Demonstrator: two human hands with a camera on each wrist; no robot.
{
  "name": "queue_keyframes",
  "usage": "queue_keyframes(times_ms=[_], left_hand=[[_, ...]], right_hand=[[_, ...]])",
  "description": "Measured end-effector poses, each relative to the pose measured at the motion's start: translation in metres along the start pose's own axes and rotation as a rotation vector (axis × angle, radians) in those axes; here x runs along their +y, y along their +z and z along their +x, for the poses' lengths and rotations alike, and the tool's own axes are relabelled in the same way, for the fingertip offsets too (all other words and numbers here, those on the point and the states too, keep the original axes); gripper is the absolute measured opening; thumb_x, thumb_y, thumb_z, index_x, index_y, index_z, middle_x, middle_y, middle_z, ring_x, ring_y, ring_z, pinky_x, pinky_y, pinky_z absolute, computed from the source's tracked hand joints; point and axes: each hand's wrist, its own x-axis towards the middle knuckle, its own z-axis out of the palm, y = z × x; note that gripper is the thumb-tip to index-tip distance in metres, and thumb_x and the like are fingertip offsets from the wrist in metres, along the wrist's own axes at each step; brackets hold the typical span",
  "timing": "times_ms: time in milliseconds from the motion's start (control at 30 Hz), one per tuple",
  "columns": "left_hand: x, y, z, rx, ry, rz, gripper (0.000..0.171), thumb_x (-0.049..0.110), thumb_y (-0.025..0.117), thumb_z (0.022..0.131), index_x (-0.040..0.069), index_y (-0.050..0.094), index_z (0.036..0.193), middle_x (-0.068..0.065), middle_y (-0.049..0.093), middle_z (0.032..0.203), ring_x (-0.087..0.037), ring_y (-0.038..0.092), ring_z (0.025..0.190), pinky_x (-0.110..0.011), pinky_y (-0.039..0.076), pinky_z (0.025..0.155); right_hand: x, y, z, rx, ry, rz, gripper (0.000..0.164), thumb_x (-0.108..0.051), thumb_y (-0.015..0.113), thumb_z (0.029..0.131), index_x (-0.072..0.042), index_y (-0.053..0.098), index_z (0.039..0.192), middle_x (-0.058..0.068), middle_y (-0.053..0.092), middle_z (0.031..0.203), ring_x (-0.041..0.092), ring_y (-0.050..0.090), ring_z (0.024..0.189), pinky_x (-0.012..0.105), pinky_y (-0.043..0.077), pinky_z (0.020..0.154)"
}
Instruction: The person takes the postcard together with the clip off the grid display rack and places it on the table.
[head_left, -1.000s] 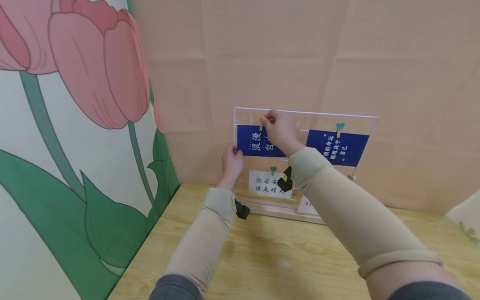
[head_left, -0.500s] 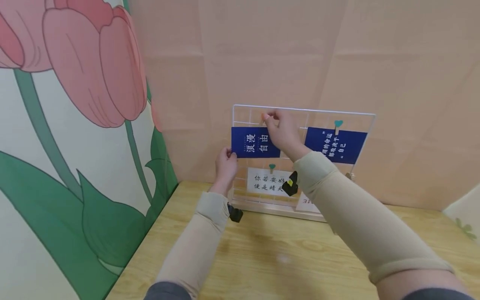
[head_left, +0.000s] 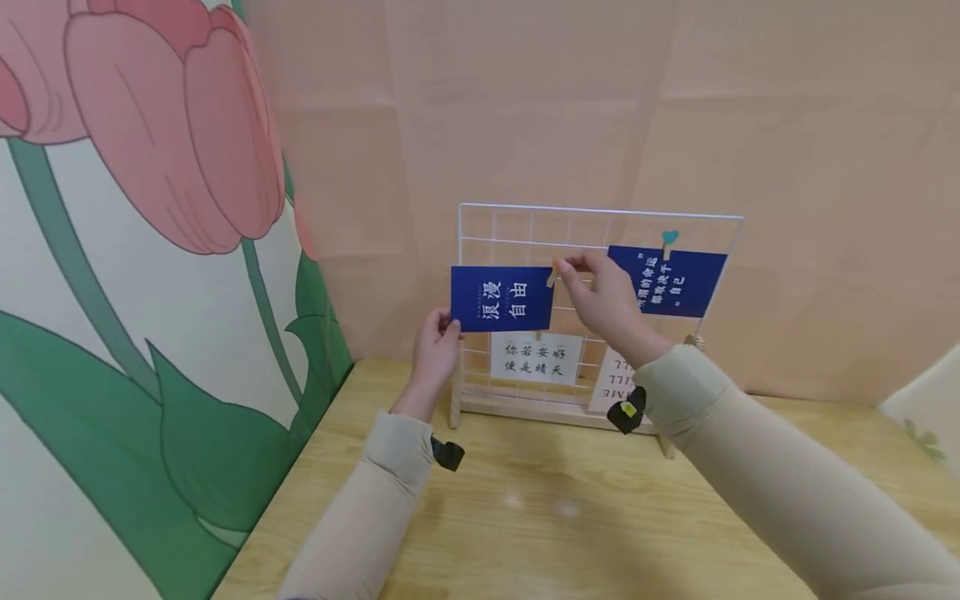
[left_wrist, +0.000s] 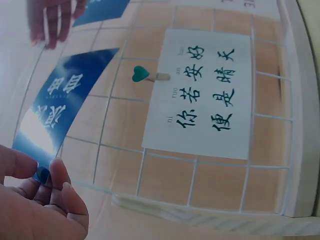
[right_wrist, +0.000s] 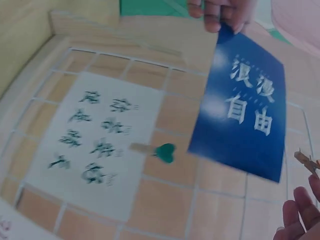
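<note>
Now the left blue card has been brought lower, in front of the grid, its lower left corner pinched by the left hand. The clip, pinched by the right hand, has been shifted from above the card to just beside its right edge. White card unmoved.

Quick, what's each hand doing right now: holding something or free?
Left hand: holding a blue card, pinched at one corner.
Right hand: pinching a small wooden clip, apart from that card.
</note>
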Motion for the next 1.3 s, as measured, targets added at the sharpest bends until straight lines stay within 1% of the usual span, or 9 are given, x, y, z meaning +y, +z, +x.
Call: queue_keyframes(times_ms=[133,233,333,500,633,867,933,1100,1300], left_hand=[[-0.006,-0.008,-0.01,-0.03,0.024,-0.011,0.016,0.001,0.047,0.107,-0.006,0.06,0.113,-0.012,0.058,0.099,-0.038,0.06,0.101,-0.047,0.051,0.093],[-0.012,-0.014,-0.018,-0.057,0.023,-0.012,0.016,0.0,0.047,0.107,-0.006,0.06,0.112,-0.011,0.057,0.098,-0.036,0.059,0.1,-0.043,0.05,0.091],[-0.019,-0.02,-0.025,-0.093,0.01,-0.008,0.017,0.0,0.046,0.107,-0.007,0.06,0.115,-0.011,0.057,0.1,-0.035,0.059,0.1,-0.042,0.05,0.092],[-0.032,-0.027,-0.036,-0.132,0.007,0.024,0.018,-0.002,0.048,0.105,-0.009,0.06,0.116,-0.013,0.059,0.1,-0.034,0.061,0.096,-0.038,0.052,0.089],[-0.04,-0.036,-0.042,-0.165,0.0,0.051,0.016,-0.004,0.049,0.104,-0.01,0.06,0.114,-0.013,0.059,0.099,-0.028,0.061,0.092,-0.03,0.051,0.082],[-0.048,-0.05,-0.047,-0.28,-0.001,0.113,0.014,-0.005,0.049,0.103,-0.009,0.06,0.11,-0.012,0.059,0.094,-0.029,0.06,0.09,-0.025,0.049,0.075],[-0.05,-0.053,-0.049,-0.311,-0.002,0.125,0.015,-0.005,0.048,0.103,-0.009,0.06,0.111,-0.012,0.059,0.093,-0.028,0.06,0.088,-0.025,0.049,0.073],[-0.059,-0.06,-0.054,-0.39,-0.06,0.154,0.015,-0.004,0.048,0.104,-0.007,0.061,0.11,-0.01,0.058,0.093,-0.021,0.057,0.084,-0.028,0.047,0.074],[-0.07,-0.063,-0.06,-0.502,-0.084,0.225,0.011,-0.003,0.048,0.103,-0.007,0.059,0.104,-0.008,0.056,0.088,-0.021,0.055,0.081,-0.031,0.045,0.071]], right_hand=[[0.014,-0.003,-0.016,-0.039,-0.013,-0.004,0.045,-0.038,0.047,0.111,0.0,0.059,0.13,0.018,0.058,0.132,0.034,0.055,0.107,0.047,0.05,0.089],[0.026,-0.003,-0.028,-0.076,-0.02,-0.011,0.043,-0.036,0.046,0.111,0.001,0.06,0.128,0.018,0.06,0.127,0.032,0.056,0.099,0.043,0.05,0.082],[0.039,-0.003,-0.038,-0.093,-0.028,-0.016,0.043,-0.034,0.046,0.112,0.002,0.061,0.127,0.02,0.061,0.127,0.032,0.058,0.102,0.045,0.051,0.085],[0.056,-0.001,-0.049,-0.105,-0.074,-0.042,0.037,-0.026,0.049,0.111,0.006,0.063,0.124,0.023,0.065,0.122,0.037,0.06,0.109,0.056,0.05,0.093],[0.064,-0.001,-0.057,-0.13,-0.091,-0.07,0.033,-0.024,0.05,0.111,0.004,0.065,0.121,0.019,0.068,0.115,0.033,0.06,0.102,0.054,0.051,0.09],[0.077,0.004,-0.076,-0.165,-0.091,-0.115,0.028,-0.02,0.054,0.109,0.003,0.068,0.117,0.015,0.07,0.109,0.028,0.062,0.093,0.047,0.051,0.081],[0.084,0.006,-0.08,-0.179,-0.091,-0.131,0.026,-0.02,0.056,0.108,0.001,0.069,0.114,0.013,0.07,0.107,0.027,0.062,0.093,0.047,0.051,0.081],[0.104,0.012,-0.093,-0.221,-0.058,-0.153,0.024,-0.02,0.059,0.106,0.0,0.07,0.111,0.012,0.071,0.105,0.027,0.064,0.091,0.048,0.054,0.079],[0.131,0.02,-0.11,-0.275,-0.047,-0.163,0.02,-0.021,0.062,0.105,-0.004,0.072,0.104,0.007,0.072,0.097,0.028,0.068,0.092,0.046,0.056,0.076]])
